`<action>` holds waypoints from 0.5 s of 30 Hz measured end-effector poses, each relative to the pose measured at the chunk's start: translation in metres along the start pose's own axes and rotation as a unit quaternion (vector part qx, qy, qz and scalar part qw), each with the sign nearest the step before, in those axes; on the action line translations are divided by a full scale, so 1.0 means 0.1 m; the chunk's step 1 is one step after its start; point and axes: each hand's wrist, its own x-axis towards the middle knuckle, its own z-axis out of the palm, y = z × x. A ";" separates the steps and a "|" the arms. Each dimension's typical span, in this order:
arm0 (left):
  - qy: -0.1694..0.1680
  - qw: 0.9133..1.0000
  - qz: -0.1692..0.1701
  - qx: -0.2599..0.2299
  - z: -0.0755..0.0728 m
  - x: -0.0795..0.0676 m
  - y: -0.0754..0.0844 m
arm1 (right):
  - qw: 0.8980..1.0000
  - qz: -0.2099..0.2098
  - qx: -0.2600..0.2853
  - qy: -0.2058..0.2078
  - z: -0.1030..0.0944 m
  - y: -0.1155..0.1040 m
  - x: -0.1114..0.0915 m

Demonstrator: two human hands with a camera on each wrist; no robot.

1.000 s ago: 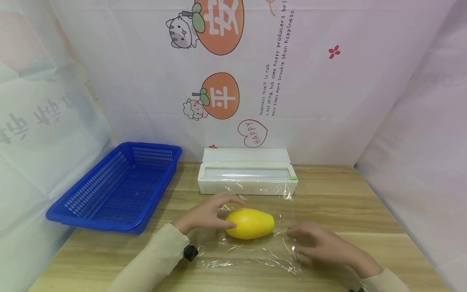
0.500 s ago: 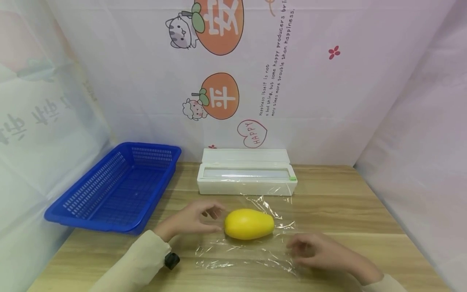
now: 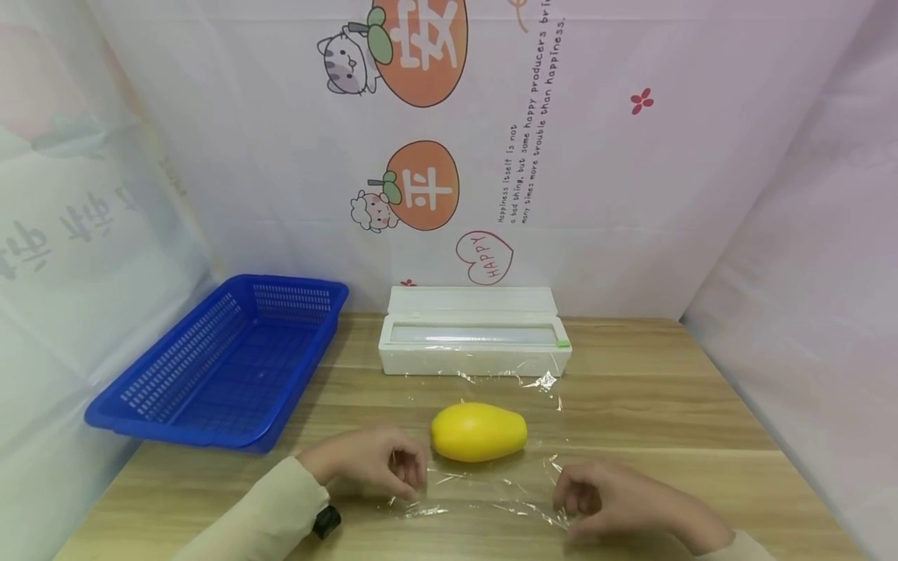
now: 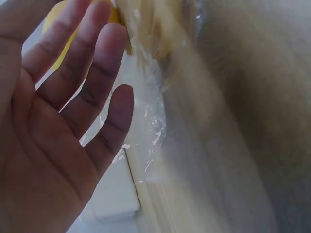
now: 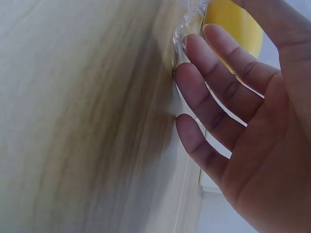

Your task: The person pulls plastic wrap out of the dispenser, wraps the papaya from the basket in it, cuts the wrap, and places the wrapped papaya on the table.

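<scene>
A smooth yellow papaya-shaped fruit [image 3: 479,432] lies on its side in mid-table on a sheet of clear cling film [image 3: 484,499]. The sheet stretches from a white cling film box [image 3: 477,360] behind it towards the front. My left hand [image 3: 375,461] is beside the film's front left edge, fingers gently bent. Opposite, my right hand [image 3: 617,502] is at the front right corner, fingers bent towards the sheet. In the right wrist view, crinkled film [image 5: 187,24] shows by the fingertips. The left wrist view has film [image 4: 153,107] just past the fingers.
A blue plastic basket [image 3: 295,374] stands on the left of the wooden table [image 3: 701,405]. The film box's lid [image 3: 471,300] is raised at the back. A printed white cloth [image 3: 596,171] hangs behind, with more cloth at both sides.
My left hand has left the fruit, moving left and then towards the front edge of the film. My right hand has shifted slightly nearer the front. The fruit has stayed in place.
</scene>
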 end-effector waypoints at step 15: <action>-0.038 0.995 -0.001 0.097 0.14 0.01 0.03 | 0.997 -0.029 -0.075 -0.006 0.08 0.03 0.00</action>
